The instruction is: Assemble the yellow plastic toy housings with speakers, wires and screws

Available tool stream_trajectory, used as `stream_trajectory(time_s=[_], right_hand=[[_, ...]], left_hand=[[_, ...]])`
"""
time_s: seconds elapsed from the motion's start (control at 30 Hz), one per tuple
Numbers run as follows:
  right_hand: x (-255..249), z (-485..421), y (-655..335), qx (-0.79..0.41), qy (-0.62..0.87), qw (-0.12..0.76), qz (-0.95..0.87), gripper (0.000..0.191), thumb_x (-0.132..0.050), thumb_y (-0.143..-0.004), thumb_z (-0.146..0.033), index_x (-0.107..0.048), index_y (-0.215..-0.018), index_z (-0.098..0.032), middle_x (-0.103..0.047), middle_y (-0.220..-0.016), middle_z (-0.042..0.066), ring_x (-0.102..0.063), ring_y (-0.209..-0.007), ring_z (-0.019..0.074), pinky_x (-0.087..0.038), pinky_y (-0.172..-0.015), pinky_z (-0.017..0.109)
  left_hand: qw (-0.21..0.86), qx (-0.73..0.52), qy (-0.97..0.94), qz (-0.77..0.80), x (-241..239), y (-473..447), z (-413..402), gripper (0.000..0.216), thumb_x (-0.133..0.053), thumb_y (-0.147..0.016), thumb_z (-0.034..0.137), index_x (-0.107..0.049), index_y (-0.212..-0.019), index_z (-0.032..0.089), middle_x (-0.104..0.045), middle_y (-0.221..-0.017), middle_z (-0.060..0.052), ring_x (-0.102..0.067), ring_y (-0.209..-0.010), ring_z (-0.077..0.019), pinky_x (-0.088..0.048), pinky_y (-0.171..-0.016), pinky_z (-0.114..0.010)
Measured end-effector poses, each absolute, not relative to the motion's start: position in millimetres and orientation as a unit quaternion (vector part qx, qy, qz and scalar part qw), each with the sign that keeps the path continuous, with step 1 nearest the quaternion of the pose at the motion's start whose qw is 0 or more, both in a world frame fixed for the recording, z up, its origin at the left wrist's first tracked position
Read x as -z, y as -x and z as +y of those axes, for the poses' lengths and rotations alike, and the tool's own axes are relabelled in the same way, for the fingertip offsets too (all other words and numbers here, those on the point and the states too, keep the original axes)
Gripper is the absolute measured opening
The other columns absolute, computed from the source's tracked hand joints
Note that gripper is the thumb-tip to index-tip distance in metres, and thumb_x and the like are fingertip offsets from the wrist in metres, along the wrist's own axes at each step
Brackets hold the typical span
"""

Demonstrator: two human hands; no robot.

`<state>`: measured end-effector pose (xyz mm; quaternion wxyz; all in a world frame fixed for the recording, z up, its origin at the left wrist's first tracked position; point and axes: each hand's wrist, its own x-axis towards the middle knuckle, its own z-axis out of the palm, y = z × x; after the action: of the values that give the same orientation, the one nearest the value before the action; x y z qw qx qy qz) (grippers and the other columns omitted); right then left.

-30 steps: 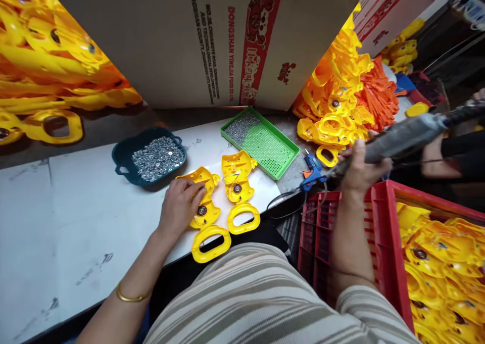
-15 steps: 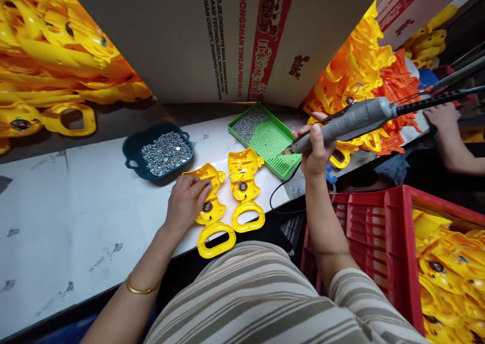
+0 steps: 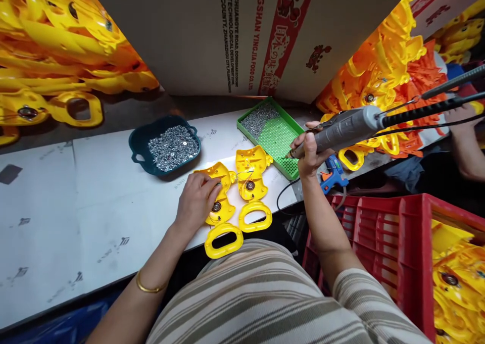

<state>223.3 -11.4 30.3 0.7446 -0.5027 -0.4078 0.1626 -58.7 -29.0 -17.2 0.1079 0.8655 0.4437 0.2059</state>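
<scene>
Two yellow plastic shells with loop handles lie side by side at the table's near edge. My left hand (image 3: pixel 197 201) rests with fingers bent on the left shell (image 3: pixel 220 217), pressing it down. The right shell (image 3: pixel 252 188) lies free beside it. My right hand (image 3: pixel 308 152) is wrapped round a grey electric screwdriver (image 3: pixel 343 127), its tip pointing down-left over the near corner of the green tray (image 3: pixel 278 138), which holds small screws at its far end. A black cable runs from the tool's rear to the right.
A dark teal bowl (image 3: pixel 141 142) of screws stands left of the shells. A blue glue gun (image 3: pixel 332 172) lies right of the tray. A red crate (image 3: pixel 382 243) of yellow parts sits at my right. Cardboard box (image 3: pixel 246 31) behind; yellow parts piled on both sides. Another person's hand (image 3: pixel 464 119) at far right.
My right hand has carried the screwdriver from the far right in to the green tray. My left hand stays on the left shell. The view has shifted slightly.
</scene>
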Motion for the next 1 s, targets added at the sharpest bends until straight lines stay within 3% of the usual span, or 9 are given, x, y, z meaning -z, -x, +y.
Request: stream_trajectory(time_s=[0.23, 0.57, 0.87, 1.0], right_hand=[[-24, -5, -225, -0.162, 0.511, 0.742, -0.403, 0.033, -0.062, -0.079, -0.055, -0.057, -0.092, -0.025, -0.047, -0.056, -0.008, -0.048, -0.043, 0.01, -0.044, -0.045, 0.027], [-19, -3, -225, -0.174, 0.517, 0.74, -0.394, 0.031, -0.061, -0.08, -0.053, -0.055, -0.089, -0.024, -0.046, -0.055, -0.007, -0.047, -0.043, 0.0099, -0.042, -0.045, 0.026], [-16, 1, -222, -0.172, 0.531, 0.731, -0.393, 0.039, -0.061, -0.076, -0.061, -0.051, -0.087, -0.026, -0.043, -0.054, -0.008, -0.044, -0.039, 0.0112, -0.039, -0.042, 0.028], [-19, -1, -224, -0.174, 0.504, 0.741, -0.408, 0.034, -0.064, -0.078, -0.054, -0.055, -0.092, -0.024, -0.047, -0.054, -0.007, -0.046, -0.041, 0.0112, -0.039, -0.043, 0.028]], left_hand=[[0.115, -0.194, -0.866, 0.446, 13, 51, -36, 0.027, -0.048, -0.096, 0.028, -0.071, -0.099, 0.013, -0.058, -0.09, -0.01, -0.051, -0.091, -0.0242, -0.05, -0.078, -0.036], [0.129, -0.209, -0.859, 0.449, 14, 54, -37, 0.024, -0.052, -0.094, 0.026, -0.07, -0.1, 0.013, -0.057, -0.091, -0.01, -0.051, -0.093, -0.0242, -0.049, -0.08, -0.035], [0.121, -0.208, -0.859, 0.451, 14, 53, -37, 0.024, -0.05, -0.095, 0.028, -0.07, -0.1, 0.015, -0.058, -0.092, -0.009, -0.051, -0.092, -0.0236, -0.049, -0.08, -0.036], [0.123, -0.211, -0.862, 0.443, 14, 52, -37, 0.024, -0.051, -0.095, 0.027, -0.07, -0.1, 0.013, -0.057, -0.09, -0.009, -0.05, -0.091, -0.0233, -0.048, -0.078, -0.035]])
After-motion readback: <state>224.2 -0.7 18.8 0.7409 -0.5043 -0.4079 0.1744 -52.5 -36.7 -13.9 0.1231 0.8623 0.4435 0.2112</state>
